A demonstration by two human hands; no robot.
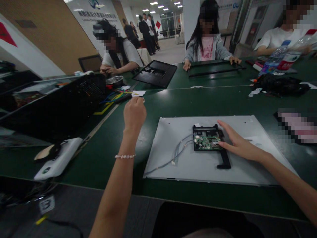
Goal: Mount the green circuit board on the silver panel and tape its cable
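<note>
A flat grey metal panel (173,132) lies on the green table in front of me. On it sits a black plastic bracket (224,158) carrying a green circuit board (206,142), with grey cables (177,150) running off to the left. My right hand (234,142) is open, thumb and fingers apart, resting at the right side of the bracket and board. Raised beyond the panel's left side, my left hand (135,114) is closed; a tiny pale bit shows at its fingertips, too small to name. White paper scraps (138,93) lie just beyond it.
A large black monitor casing (54,109) and a white power bank (58,158) are at left. Across the table are a black back cover (157,73), a person holding a black frame (215,71), and another person (119,53). Bottles (274,59) and a phone (297,127) stand right.
</note>
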